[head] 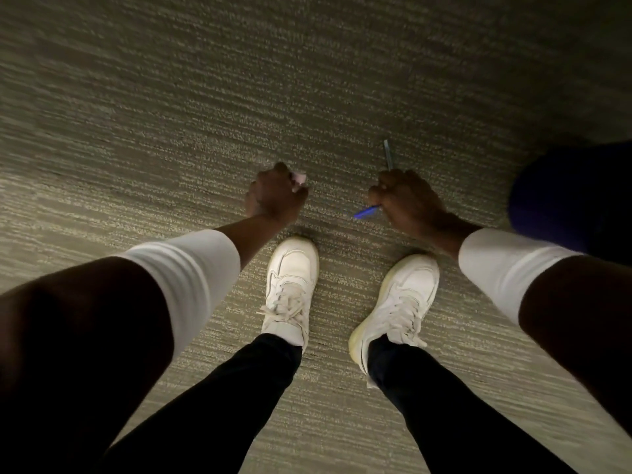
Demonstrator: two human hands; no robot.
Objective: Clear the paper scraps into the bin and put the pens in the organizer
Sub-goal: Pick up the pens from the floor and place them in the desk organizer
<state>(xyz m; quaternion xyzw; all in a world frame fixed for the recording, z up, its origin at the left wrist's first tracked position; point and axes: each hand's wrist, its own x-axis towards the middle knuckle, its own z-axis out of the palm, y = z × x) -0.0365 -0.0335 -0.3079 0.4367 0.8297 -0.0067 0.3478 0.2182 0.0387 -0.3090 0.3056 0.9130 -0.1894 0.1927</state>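
I look straight down at a grey-green carpet. My left hand (275, 196) is closed around crumpled paper scraps (299, 179), pale pink and white, which poke out at the fingers. My right hand (407, 200) is closed around pens: a blue pen (366, 212) sticks out to the left below the fist, and a pale blue-grey pen (388, 153) sticks out above it. Both hands hang low over the floor, just ahead of my feet. Neither a bin nor an organizer is in view.
My two white sneakers (292, 285) (398, 302) stand on the carpet (205, 114) beneath the hands, with black trouser legs below. A dark blue rounded object (574, 193) sits at the right edge.
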